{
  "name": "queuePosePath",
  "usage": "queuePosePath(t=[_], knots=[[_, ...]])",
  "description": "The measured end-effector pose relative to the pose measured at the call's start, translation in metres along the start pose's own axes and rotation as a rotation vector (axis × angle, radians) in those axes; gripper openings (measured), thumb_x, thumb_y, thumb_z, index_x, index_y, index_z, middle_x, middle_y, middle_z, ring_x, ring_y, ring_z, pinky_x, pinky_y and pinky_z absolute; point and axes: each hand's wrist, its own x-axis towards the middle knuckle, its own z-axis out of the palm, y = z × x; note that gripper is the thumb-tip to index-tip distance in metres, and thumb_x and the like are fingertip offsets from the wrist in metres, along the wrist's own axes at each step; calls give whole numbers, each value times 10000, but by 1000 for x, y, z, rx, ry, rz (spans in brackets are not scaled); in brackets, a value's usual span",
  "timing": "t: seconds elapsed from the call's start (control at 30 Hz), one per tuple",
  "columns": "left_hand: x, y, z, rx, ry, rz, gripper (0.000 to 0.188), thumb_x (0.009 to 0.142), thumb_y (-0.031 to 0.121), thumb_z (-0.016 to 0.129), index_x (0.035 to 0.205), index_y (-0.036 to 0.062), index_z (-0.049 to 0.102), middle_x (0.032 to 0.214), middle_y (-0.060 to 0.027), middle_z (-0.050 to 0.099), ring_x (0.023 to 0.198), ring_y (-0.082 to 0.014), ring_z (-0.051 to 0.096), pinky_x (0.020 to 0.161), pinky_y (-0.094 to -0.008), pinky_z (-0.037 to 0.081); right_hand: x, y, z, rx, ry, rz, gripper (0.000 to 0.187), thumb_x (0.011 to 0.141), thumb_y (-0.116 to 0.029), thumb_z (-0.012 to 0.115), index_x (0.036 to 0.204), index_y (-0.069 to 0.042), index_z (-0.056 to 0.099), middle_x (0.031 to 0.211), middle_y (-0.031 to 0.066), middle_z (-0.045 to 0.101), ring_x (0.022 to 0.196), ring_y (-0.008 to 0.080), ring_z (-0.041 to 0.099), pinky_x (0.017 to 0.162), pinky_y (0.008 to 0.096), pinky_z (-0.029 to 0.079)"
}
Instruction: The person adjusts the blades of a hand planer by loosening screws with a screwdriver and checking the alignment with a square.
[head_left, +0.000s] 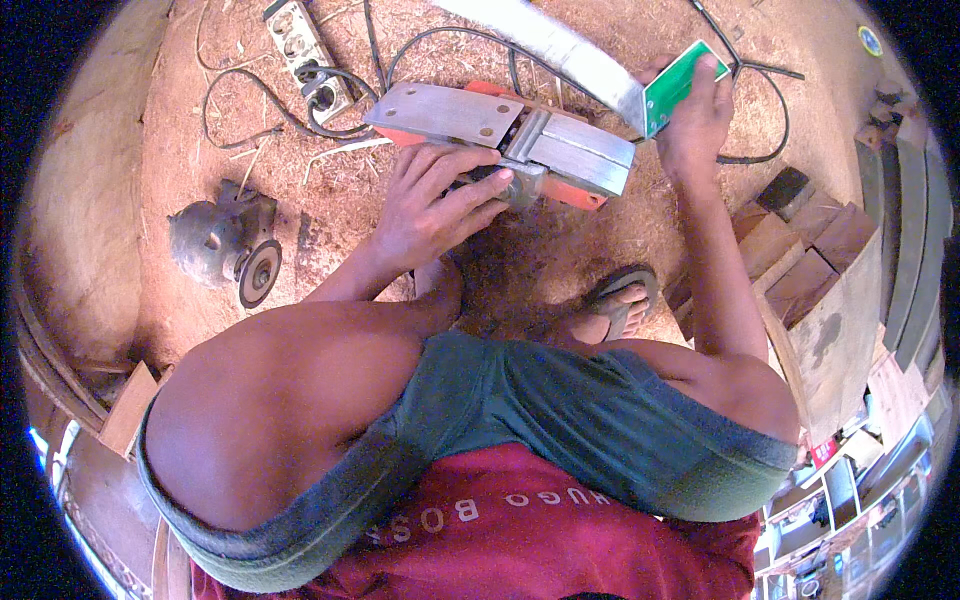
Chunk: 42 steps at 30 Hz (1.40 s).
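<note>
Touching left fingers: upturned planer

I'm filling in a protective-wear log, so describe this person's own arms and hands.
The left hand and right hand are bare, with no gloves; no watch or band shows at either wrist. No sleeve covers the visible left forearm or right forearm, and no clear markings stand out. Otherwise, a red shirt with pale lettering and dark green shorts are worn.
</note>
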Motion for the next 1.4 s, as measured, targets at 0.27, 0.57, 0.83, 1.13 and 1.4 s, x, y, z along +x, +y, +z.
queuePosePath(t=[0.27,0.57,0.83,1.13,1.4], knots=[[2,1,-4,6,-2,18,482,761,194,908,1223,191,771,1277,2,696,1110,-262,640,927,-433,488,69,79,-82,-625,159,-161,406,1076,-310,642,1241,60,620,1155,207,710,1046,262,706,926,359,558],[-2,2,-9,35,-34,2,518,764,209,910,1261,234,768,1277,16,700,1094,-250,637,912,-413,487,21,-15,28,-650,-1088,-636,229,945,-188,671,1123,-83,771,1105,143,734,1124,368,684,1013,466,521],[-3,0,-7,18,-20,10,526,774,226,904,1280,238,762,1291,28,694,1092,-245,637,914,-415,493,23,-14,41,-779,-1191,-690,234,926,-179,617,1022,-40,779,1056,152,754,1037,356,718,918,448,565],[-6,-1,-8,12,-47,0,531,779,241,901,1291,247,759,1315,32,690,1118,-253,626,934,-425,504,16,-21,43,-895,-1195,-769,271,940,-186,569,1076,-131,797,1068,148,759,1069,343,733,925,465,578],[-5,-2,-6,10,-33,3,529,785,236,894,1295,243,757,1312,31,693,1101,-255,626,925,-424,506,12,-22,41,-886,-1173,-845,255,929,-148,548,1073,-60,739,965,140,705,992,354,699,896,458,539]])
